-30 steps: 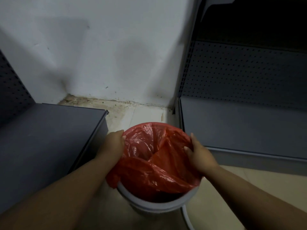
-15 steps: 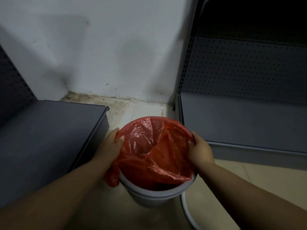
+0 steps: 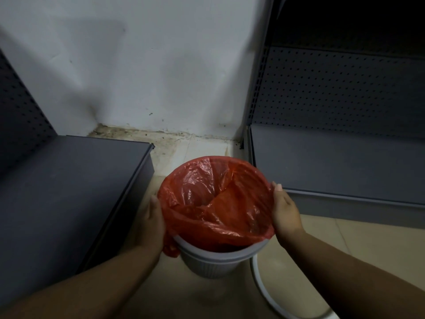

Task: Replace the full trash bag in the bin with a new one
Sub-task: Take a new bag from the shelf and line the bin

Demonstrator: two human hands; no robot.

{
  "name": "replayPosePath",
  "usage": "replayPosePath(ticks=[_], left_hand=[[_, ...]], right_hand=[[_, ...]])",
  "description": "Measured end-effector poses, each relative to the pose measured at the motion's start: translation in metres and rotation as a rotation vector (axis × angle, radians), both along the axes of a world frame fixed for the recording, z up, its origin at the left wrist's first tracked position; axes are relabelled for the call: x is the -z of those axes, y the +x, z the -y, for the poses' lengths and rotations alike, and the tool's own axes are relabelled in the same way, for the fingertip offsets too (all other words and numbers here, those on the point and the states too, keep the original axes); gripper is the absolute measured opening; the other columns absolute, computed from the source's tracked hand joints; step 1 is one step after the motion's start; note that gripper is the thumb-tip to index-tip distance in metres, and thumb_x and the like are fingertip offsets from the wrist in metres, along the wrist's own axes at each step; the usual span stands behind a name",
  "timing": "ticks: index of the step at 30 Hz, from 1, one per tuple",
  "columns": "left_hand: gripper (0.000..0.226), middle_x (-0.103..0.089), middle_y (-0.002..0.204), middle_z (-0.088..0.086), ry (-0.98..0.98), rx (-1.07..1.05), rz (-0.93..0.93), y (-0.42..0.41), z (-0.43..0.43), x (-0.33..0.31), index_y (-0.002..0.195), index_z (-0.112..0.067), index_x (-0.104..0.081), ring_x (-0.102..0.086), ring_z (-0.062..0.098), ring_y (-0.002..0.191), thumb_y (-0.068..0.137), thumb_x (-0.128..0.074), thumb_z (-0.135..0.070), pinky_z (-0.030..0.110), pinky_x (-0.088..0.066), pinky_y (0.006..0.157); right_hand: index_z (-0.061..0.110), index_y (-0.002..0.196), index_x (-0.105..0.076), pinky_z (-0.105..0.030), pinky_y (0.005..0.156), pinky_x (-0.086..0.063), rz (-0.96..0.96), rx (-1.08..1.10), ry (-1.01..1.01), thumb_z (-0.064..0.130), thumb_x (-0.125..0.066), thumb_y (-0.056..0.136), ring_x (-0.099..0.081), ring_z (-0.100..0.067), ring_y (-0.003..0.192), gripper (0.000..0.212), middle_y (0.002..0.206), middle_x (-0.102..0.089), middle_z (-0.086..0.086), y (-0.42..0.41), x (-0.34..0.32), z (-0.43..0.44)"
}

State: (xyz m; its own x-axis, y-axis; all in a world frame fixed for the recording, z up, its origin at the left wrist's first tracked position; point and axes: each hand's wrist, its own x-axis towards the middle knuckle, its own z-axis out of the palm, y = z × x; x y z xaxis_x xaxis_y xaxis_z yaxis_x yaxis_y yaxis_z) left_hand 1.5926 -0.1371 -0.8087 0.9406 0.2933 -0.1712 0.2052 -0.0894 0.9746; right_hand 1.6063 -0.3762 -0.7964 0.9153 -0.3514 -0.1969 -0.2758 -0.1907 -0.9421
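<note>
A small grey ribbed bin (image 3: 213,264) stands on the floor in a corner between two shelf units. A red trash bag (image 3: 218,199) lines it, its mouth stretched over the far, left and right parts of the rim; the near rim shows bare grey. A loose fold of the bag hangs outside at the lower left. My left hand (image 3: 153,224) presses the bag's edge against the bin's left side. On the right side, my right hand (image 3: 285,210) holds the bag's edge over the rim. The bag's inside looks slack, and no contents are visible.
A dark grey shelf base (image 3: 69,192) sits close on the left and another (image 3: 333,166) on the right, with perforated back panels. The white wall (image 3: 161,77) is behind. A white curved ring (image 3: 259,291) lies on the tiled floor at the bin's right.
Both hands have slid outward and down from the bag's top to the bin's sides, spreading the red bag wider over the rim. The view has pulled back slightly.
</note>
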Motion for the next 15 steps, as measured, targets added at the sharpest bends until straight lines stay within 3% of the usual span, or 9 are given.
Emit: replayPosePath(ticks=[2,5,7,9,10,12,15], left_hand=[[0.056,-0.06,0.103,0.005,-0.034,-0.007,0.0,-0.002,0.004,-0.002,0.117,-0.026,-0.057,-0.056,0.027,0.106,0.095,-0.012,-0.052,0.036,-0.043,0.089],[0.058,-0.06,0.095,0.002,-0.024,0.036,-0.016,-0.01,0.001,-0.001,0.116,-0.024,-0.057,-0.056,0.026,0.101,0.095,-0.01,-0.051,0.036,-0.044,0.085],[0.054,-0.059,0.108,0.003,0.042,0.072,-0.003,-0.011,-0.006,0.003,0.111,-0.037,-0.054,-0.054,0.026,0.112,0.091,-0.01,-0.06,0.038,-0.041,0.092],[0.049,-0.049,0.135,0.003,0.188,0.097,0.066,-0.006,-0.013,0.001,0.122,-0.045,-0.042,-0.04,0.018,0.128,0.089,-0.01,-0.062,0.036,-0.03,0.102],[0.05,-0.036,0.147,0.0,0.289,0.113,0.133,-0.001,-0.016,-0.003,0.134,-0.041,-0.033,-0.029,0.012,0.133,0.093,-0.011,-0.058,0.032,-0.023,0.105],[0.052,-0.021,0.15,-0.01,0.542,0.217,0.317,0.01,-0.019,-0.014,0.139,-0.034,-0.024,-0.014,0.004,0.138,0.092,-0.012,-0.053,0.026,-0.011,0.109],[0.067,-0.043,0.139,-0.005,0.795,0.513,0.531,0.022,-0.02,-0.03,0.129,-0.021,-0.051,-0.031,0.009,0.133,0.091,-0.008,-0.057,0.028,-0.016,0.11]], right_hand=[[0.039,0.084,-0.06,-0.03,0.088,-0.04,0.027,0.004,0.018,0.044,-0.019,0.102,-0.056,-0.006,0.087,0.044,0.088,-0.061,0.013,-0.006,0.0,0.001],[0.035,0.089,-0.06,-0.029,0.079,-0.039,0.025,-0.02,-0.083,0.042,-0.017,0.102,-0.058,-0.014,0.087,0.045,0.086,-0.062,0.005,-0.016,0.003,0.002],[0.024,0.113,-0.061,-0.032,0.089,-0.042,0.058,-0.023,-0.285,0.037,-0.021,0.103,-0.057,-0.024,0.11,0.043,0.11,-0.065,-0.006,-0.019,0.008,0.01],[0.013,0.137,-0.048,-0.03,0.108,-0.03,0.165,-0.033,-0.507,0.036,-0.027,0.102,-0.042,-0.024,0.133,0.047,0.14,-0.05,-0.01,-0.018,0.002,0.016],[0.011,0.139,-0.045,-0.027,0.11,-0.024,0.252,-0.102,-0.586,0.04,-0.028,0.099,-0.039,-0.022,0.136,0.052,0.144,-0.046,-0.009,-0.015,-0.004,0.016],[0.013,0.136,-0.05,-0.028,0.112,-0.021,0.411,-0.393,-0.761,0.052,-0.025,0.096,-0.045,-0.02,0.132,0.062,0.14,-0.053,-0.007,-0.01,-0.017,0.012],[0.014,0.113,-0.068,-0.032,0.102,-0.043,0.568,-0.841,-0.999,0.052,-0.021,0.096,-0.064,-0.017,0.109,0.063,0.113,-0.071,-0.003,-0.009,-0.028,0.001]])
